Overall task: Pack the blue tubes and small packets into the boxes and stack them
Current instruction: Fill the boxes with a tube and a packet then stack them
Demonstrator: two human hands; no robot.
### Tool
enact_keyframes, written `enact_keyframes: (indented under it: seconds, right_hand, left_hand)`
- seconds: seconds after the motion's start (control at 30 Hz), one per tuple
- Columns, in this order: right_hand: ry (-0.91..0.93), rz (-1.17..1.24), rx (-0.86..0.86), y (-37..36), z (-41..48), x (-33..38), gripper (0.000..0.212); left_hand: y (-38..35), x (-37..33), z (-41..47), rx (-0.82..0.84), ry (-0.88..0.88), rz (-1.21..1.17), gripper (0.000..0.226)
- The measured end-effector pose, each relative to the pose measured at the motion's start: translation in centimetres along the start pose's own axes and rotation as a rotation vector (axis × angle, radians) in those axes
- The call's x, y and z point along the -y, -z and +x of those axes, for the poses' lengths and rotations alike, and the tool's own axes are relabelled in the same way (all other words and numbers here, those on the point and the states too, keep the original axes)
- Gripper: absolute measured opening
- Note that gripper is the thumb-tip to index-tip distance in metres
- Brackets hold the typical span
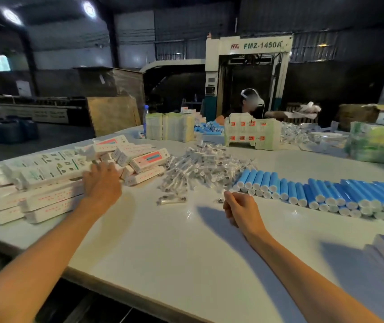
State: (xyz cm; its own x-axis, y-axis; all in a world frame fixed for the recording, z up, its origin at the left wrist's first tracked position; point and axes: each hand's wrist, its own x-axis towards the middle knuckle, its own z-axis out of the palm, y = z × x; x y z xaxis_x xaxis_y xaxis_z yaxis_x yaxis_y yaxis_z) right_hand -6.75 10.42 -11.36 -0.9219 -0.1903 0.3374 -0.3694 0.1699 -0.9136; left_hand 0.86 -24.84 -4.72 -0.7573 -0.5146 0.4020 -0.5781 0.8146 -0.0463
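The small packets (200, 164) are clear sleeves with dark and white pieces inside, thrown together in a loose, tangled heap; a few stray packets (171, 200) lie flat just on the near side of that heap; the blue tubes (326, 194) lie on their sides to the right of the heap, banked in a long low row more than one layer deep, white end caps facing the camera, the leftmost just beside the heap; the boxes (46, 183) are long, white, closed cartons printed in red or green, piled crosswise left of the heap, the closest just beside it.
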Motion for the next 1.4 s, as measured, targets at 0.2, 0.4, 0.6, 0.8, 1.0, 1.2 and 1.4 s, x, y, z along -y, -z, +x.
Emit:
enact_keyframes:
  seconds: [0.2, 0.4, 0.6, 0.8, 1.0, 1.2, 1.4]
  right_hand:
    - [0.001, 0.017, 0.032, -0.2, 0.1, 0.2, 0.048]
    - [-0.004, 0.028, 0.052, -0.1, -0.1, 0.3, 0.049]
    - [-0.013, 0.048, 0.043, 0.0, -0.4, 0.4, 0.048]
    - [-0.014, 0.047, 0.018, -0.1, -0.2, 0.4, 0.044]
    - [0.038, -0.246, -0.283, 2.1, 2.0, 0.5, 0.014]
    - [-0.089, -0.643, -0.368, 8.8, 8.5, -0.4, 0.033]
    - [-0.240, -0.845, -0.260, 11.3, 12.2, -2.5, 0.047]
  left_hand:
    - [-1.8, 7.3, 1.2, 0.153, 0.178, 0.205, 0.064]
    - [-2.5, 8.8, 1.8, 0.118, 0.076, 0.294, 0.058]
    - [-3.3, 9.3, 1.7, -0.074, -0.052, 0.344, 0.046]
    - [1.4, 6.1, 0.6, -0.288, -0.168, -0.104, 0.040]
    - [7.5, -4.6, -1.9, -0.308, -0.186, -0.948, 0.042]
    - [5.8, -15.4, -6.4, 0.353, -0.289, -1.678, 0.046]
    - [2.7, -19.7, -10.2, 0.610, -0.282, -1.887, 0.055]
